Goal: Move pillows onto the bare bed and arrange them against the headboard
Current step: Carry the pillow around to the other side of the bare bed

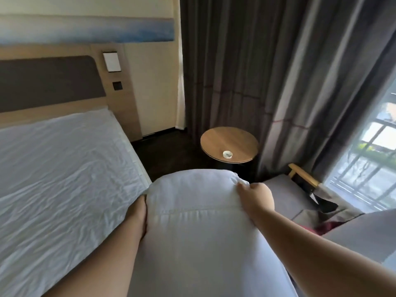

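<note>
A big white pillow [197,224] fills the lower middle, held up in front of me beside the bed. My left hand [138,217] presses flat against its left side, its fingers hidden under the pillow. My right hand [256,199] grips the pillow's upper right corner, fingers pinching the cloth. The bare bed [55,168] with a wrinkled white sheet lies to the left. Its brown padded headboard [47,82] stands at the far end, with no pillow in front of it.
A round wooden side table [229,144] with a small white ashtray [227,154] stands on the dark floor beyond the pillow. Grey curtains [257,71] hang behind it. A grey armchair [287,196] sits at the right by the window [368,159].
</note>
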Motion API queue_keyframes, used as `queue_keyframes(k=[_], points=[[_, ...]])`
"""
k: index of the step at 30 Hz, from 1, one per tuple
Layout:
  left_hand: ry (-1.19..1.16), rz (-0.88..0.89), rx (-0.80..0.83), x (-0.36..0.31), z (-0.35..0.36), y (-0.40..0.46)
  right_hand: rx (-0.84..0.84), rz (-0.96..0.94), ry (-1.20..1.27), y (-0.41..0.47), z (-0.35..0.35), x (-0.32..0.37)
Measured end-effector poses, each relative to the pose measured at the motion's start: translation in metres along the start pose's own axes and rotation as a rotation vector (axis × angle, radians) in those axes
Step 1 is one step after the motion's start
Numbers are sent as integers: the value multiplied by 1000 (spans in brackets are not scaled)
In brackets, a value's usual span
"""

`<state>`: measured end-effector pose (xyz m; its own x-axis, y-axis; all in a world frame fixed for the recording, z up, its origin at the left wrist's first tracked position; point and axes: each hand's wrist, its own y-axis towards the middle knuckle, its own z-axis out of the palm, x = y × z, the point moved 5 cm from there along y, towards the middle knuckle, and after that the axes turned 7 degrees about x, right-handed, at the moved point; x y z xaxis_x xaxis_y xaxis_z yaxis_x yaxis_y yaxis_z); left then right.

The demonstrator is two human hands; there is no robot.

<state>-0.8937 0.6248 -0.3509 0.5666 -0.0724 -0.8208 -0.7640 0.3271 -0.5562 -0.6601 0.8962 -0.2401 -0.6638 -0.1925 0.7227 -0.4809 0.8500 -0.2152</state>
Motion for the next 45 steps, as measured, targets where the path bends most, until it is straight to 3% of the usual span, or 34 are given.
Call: queue_keyframes(k=[6,9,21,31,38,45], points=[[13,-37,-57,-45,34,72,53,-17,60,113,22,40],[15,-46,-127,-47,22,149,122,-26,69,172,40,56],[-93,-35,-412,-142,58,231,419,-138,51,382,119,177],[-197,-73,-607,-211,4,324,578,-241,4,467,248,312],[-121,-98,-658,-281,-90,462,574,-221,-50,524,362,446],[-40,-68,-804,-424,-116,510,606,-259,3,581,453,560]])
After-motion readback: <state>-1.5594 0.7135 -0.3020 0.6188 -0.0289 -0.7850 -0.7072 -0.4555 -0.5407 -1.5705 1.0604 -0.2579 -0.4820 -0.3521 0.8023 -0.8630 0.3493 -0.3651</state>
